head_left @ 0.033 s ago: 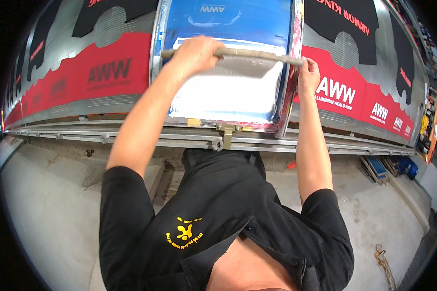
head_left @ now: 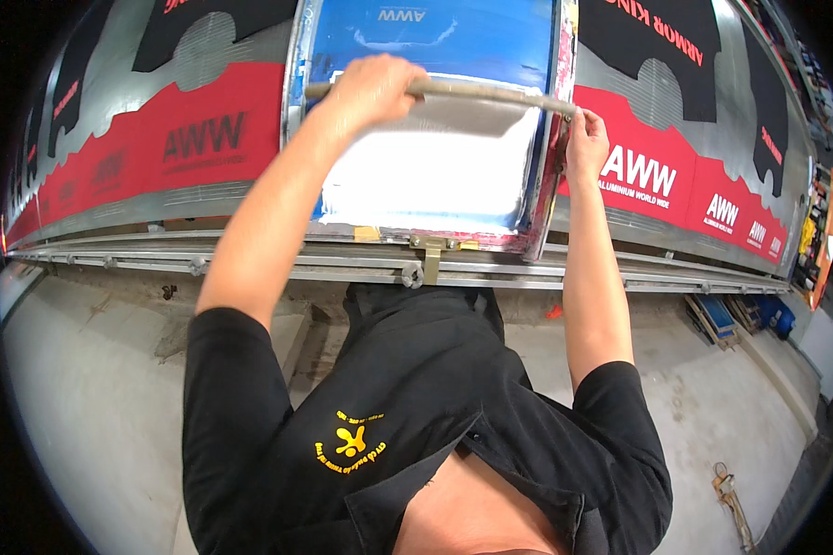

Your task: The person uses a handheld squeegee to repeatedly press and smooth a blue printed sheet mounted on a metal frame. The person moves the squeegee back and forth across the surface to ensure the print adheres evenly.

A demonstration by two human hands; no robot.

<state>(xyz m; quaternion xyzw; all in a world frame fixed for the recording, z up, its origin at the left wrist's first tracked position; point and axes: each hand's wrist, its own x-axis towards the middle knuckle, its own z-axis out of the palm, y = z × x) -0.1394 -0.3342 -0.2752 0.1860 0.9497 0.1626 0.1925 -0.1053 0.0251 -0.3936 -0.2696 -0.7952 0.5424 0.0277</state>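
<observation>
A long wooden-looking squeegee [head_left: 491, 91] lies crosswise over a blue printing screen [head_left: 435, 46], its right end a little nearer to me. My left hand [head_left: 375, 88] is closed over it, left of its middle. At the right end, beside the screen's frame [head_left: 565, 42], the fingers of my right hand [head_left: 588, 141] pinch the tip. White ink [head_left: 426, 176] covers the near half of the mesh in a thick layer, right up to the squeegee. The blade's lower edge is hidden.
Red and black fabric pieces with printed lettering [head_left: 204, 120] lie along the metal table on both sides of the screen. A metal rail [head_left: 342, 268] with a bracket [head_left: 432, 259] runs along the near edge. Stacked frames [head_left: 713, 319] stand on the floor at right.
My left hand and the squeegee's left part have shifted slightly away from me. My right hand has stayed in nearly the same place at the tip.
</observation>
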